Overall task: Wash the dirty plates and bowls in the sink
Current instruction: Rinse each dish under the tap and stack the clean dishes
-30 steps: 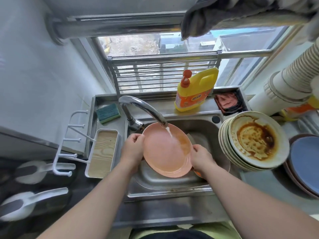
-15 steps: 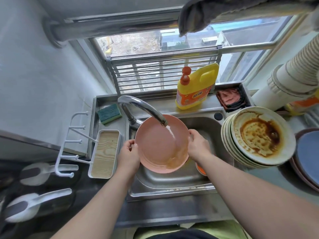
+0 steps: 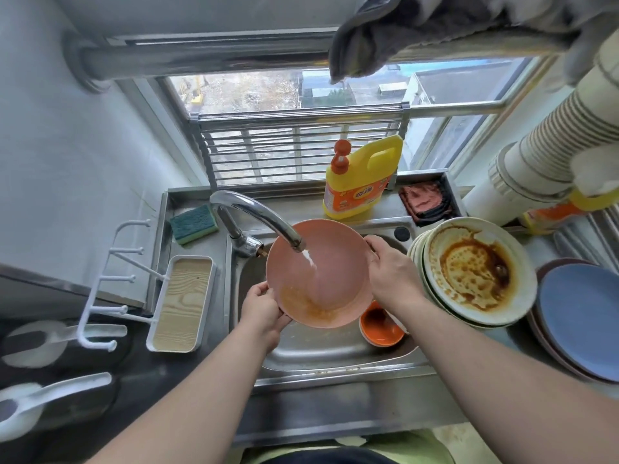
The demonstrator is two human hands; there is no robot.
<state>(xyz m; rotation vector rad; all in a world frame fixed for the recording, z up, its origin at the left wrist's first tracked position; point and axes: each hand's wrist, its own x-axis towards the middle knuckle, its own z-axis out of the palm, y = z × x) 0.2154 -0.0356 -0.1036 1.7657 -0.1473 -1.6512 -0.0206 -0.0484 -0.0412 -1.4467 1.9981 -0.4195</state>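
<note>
A pink plate (image 3: 321,262) is tilted under the running faucet (image 3: 258,216) above the steel sink (image 3: 335,349). Water runs down it and brown residue gathers at its lower left rim. My left hand (image 3: 263,309) grips the plate's lower left edge. My right hand (image 3: 390,272) grips its right edge. An orange bowl (image 3: 382,326) with dark sauce sits in the sink under my right wrist. A stack of dirty cream plates (image 3: 475,272), the top one smeared brown, stands to the right of the sink.
Blue and dark plates (image 3: 582,319) lie at the far right. A yellow detergent bottle (image 3: 361,179), a green sponge (image 3: 193,224) and a dark red cloth (image 3: 423,200) sit on the back ledge. A white tray with hooks (image 3: 181,303) hangs left of the sink.
Both hands have turned and tilted the pink plate under the stream; the brown residue has slid to its lower left rim. The orange bowl beneath has come into view.
</note>
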